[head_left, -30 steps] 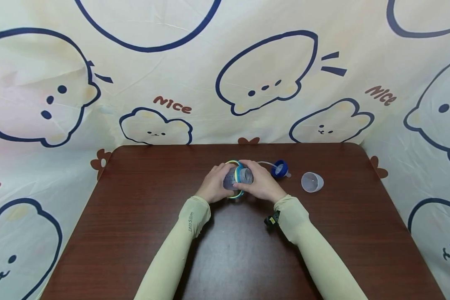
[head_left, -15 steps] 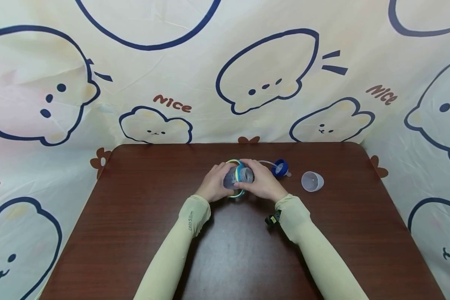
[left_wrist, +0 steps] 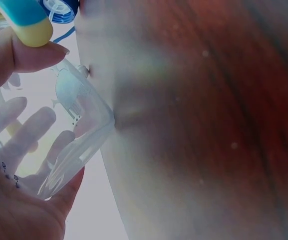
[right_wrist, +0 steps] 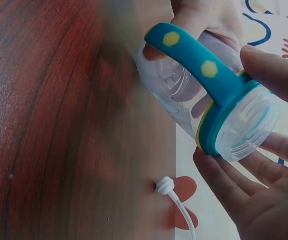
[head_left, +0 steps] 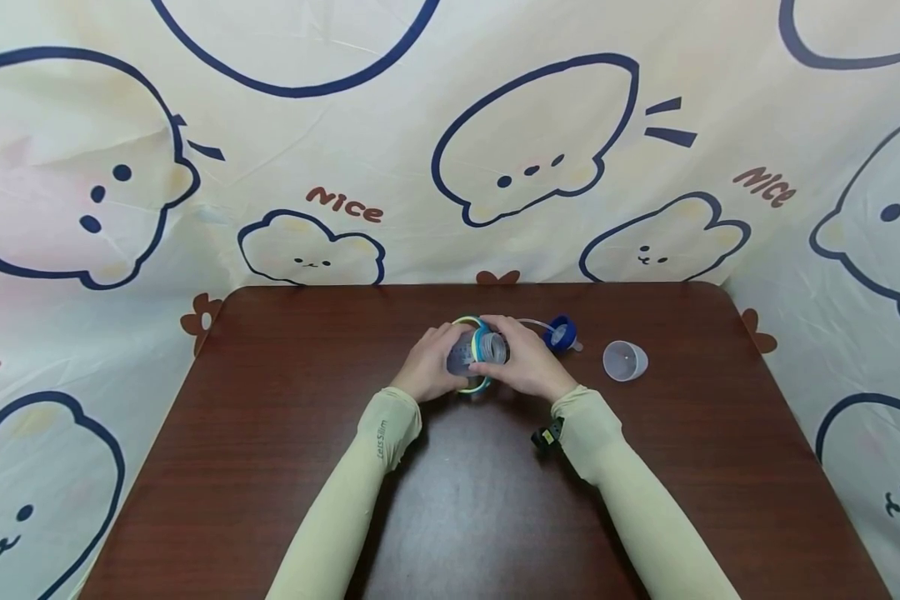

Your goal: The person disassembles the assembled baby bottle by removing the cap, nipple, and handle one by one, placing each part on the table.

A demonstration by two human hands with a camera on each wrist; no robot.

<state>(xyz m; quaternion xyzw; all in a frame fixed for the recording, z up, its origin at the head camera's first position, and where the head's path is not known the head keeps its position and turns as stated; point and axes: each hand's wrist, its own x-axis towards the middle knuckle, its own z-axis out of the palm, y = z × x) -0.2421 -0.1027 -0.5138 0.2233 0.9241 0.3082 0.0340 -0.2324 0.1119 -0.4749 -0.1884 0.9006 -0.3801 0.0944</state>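
Observation:
Near the table's far middle, a clear baby bottle (head_left: 461,357) is held tilted, its uncovered threaded neck (right_wrist: 248,125) facing right in the head view. A teal and yellow two-handled ring (right_wrist: 193,62) sits around the bottle below the neck. My left hand (head_left: 426,368) grips the bottle's body, thumb on one side and fingers behind it, seen through the clear wall in the left wrist view. My right hand (head_left: 527,363) pinches the handle ring between thumb and fingertips, close to the neck. The bottle's inside looks clear in both wrist views.
A blue collar with a teat (head_left: 561,334) and a thin straw lies beyond my right hand; the straw's white weighted end (right_wrist: 164,185) shows in the right wrist view. A translucent cap (head_left: 625,362) lies farther right on the brown table (head_left: 285,417). Printed cloth (head_left: 390,150) hangs behind.
Both hands keep their hold on the bottle and ring, almost unmoved. The whole head view has shifted slightly upward.

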